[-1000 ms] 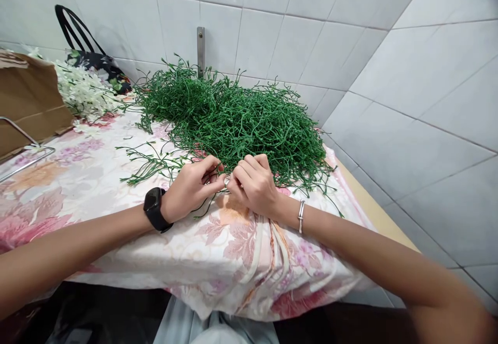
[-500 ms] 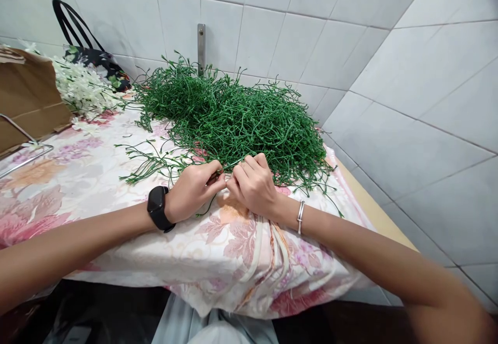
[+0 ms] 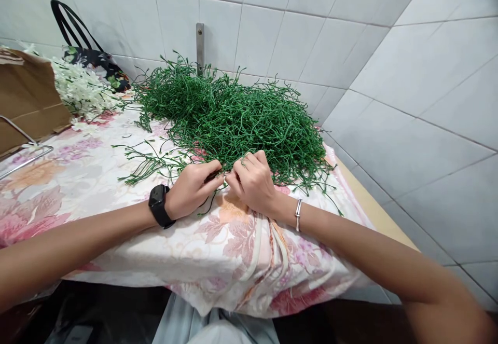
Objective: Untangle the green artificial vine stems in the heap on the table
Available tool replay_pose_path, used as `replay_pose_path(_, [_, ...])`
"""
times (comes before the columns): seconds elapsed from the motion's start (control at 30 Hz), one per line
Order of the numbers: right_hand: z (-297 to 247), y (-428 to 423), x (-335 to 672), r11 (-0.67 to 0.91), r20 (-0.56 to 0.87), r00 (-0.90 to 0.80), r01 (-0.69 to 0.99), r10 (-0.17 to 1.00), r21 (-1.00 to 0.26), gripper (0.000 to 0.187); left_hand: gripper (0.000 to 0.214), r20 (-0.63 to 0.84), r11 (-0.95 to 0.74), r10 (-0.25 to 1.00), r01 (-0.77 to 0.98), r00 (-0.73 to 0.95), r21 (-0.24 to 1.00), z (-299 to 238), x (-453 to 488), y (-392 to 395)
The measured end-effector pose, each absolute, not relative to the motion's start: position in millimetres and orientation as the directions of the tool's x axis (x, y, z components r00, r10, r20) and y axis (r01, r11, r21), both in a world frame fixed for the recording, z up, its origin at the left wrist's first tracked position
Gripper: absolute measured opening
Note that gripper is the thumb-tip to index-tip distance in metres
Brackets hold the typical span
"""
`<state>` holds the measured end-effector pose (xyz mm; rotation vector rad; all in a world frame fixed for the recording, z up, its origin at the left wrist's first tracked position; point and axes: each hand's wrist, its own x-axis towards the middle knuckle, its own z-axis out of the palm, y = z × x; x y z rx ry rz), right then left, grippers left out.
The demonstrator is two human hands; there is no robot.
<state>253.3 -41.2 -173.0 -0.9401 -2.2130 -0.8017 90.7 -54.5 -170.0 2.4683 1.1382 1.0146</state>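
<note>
My left hand, a black watch on its wrist, is closed in a pinch on a thin green plastic stem that dangles below the fingers. Almost touching it, my right hand is also closed, fingers curled, a green bit showing at the knuckles; what lies inside its grip is mostly hidden. Right behind both hands rises a big tangled heap of green artificial stems. Left of my left hand, a smaller loose bunch of green stems lies flat on the floral tablecloth.
At the far left are white artificial flowers, a brown paper bag, a bent metal wire and a dark floral bag with black handles. A tiled wall stands behind and to the right. A metal bracket is fixed to it.
Both hands stay together at nearly the same spot, with small finger shifts. A green bit now shows over the right hand's knuckles. The heap looks unchanged.
</note>
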Motion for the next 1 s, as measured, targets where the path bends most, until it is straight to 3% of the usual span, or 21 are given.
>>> replay_pose_path(0.37, [-171.6, -40.7, 254.5, 0.532, 0.696, -0.555, 0.797, 0.456, 0.287, 0.024, 0.022, 0.429, -0.626, 0.778, 0.619, 0.459, 0.473, -170.5, 91.8, -53.8])
replay_pose_path(0.73, [-174.7, -41.0, 249.4, 0.532, 0.690, -0.575, 0.786, 0.440, 0.316, 0.027, 0.023, 0.527, -0.643, 0.724, 0.712, 0.445, 0.282, -174.7, 92.6, -54.4])
replay_pose_path(1.0, [-177.2, -40.4, 249.0, 0.540, 0.675, -0.565, 0.793, 0.475, 0.283, 0.028, 0.025, 0.652, -0.633, 0.602, 0.773, 0.461, 0.038, -179.2, 95.7, -55.7])
